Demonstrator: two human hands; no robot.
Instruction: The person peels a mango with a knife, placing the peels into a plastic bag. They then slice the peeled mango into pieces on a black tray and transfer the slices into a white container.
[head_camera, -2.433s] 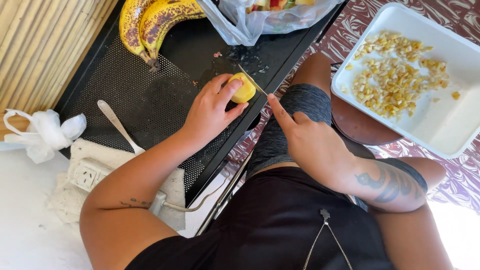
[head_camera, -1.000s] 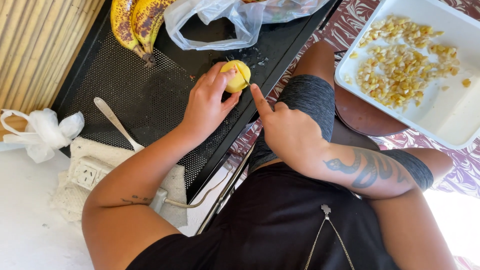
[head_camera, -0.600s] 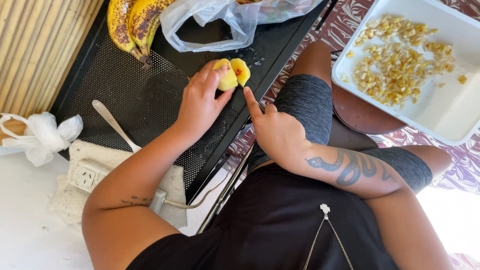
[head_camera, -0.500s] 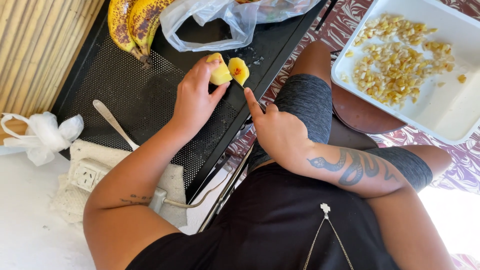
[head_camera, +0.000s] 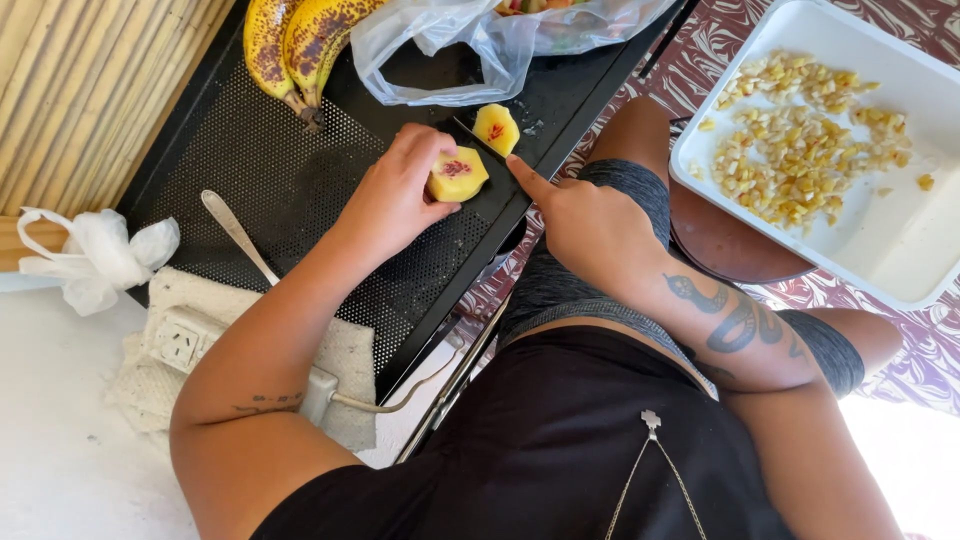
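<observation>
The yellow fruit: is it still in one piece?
No: the fruit half under the left hand lies apart from the other half beside the knife blade in the right hand.

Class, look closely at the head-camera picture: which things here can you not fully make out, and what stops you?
- Knife, head view: only a dark sliver shows; the right hand covers the handle.
- Bananas: cut off by the top edge.
- Plastic bag: contents cut off by the top edge.
- Fruit half: underside hidden by the left hand.
</observation>
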